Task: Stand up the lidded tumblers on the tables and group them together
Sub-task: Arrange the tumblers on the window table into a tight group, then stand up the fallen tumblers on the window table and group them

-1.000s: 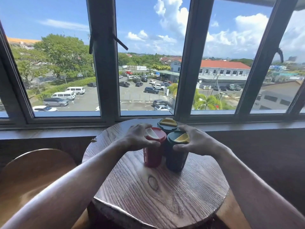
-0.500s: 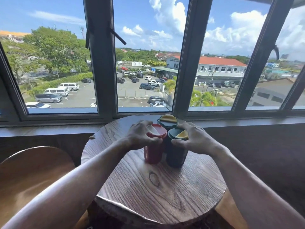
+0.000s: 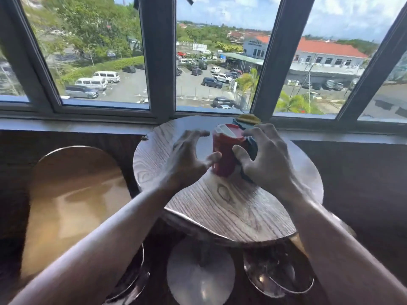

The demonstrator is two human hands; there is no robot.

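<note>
Three lidded tumblers stand upright and close together on the round wooden table (image 3: 220, 208). The red tumbler (image 3: 225, 155) with a white lid flap is nearest to me. A dark green tumbler (image 3: 253, 147) stands to its right, mostly hidden by my right hand. Only the yellow-topped lid of another green tumbler (image 3: 246, 119) shows behind them. My left hand (image 3: 189, 157) hovers just left of the red tumbler with fingers spread, its thumb tip near the cup's side. With fingers spread too, my right hand (image 3: 266, 157) is in front of the green tumbler and holds nothing.
The table stands against a window sill (image 3: 88, 125) below large dark-framed windows. A glossy wooden seat back (image 3: 74, 194) is at the left. Under the table are its round base (image 3: 198, 276) and shiny metal stools (image 3: 279, 280).
Both hands have let go of the tumbler tops and drawn back toward me with fingers spread. The view has tilted downward and shifted left.
</note>
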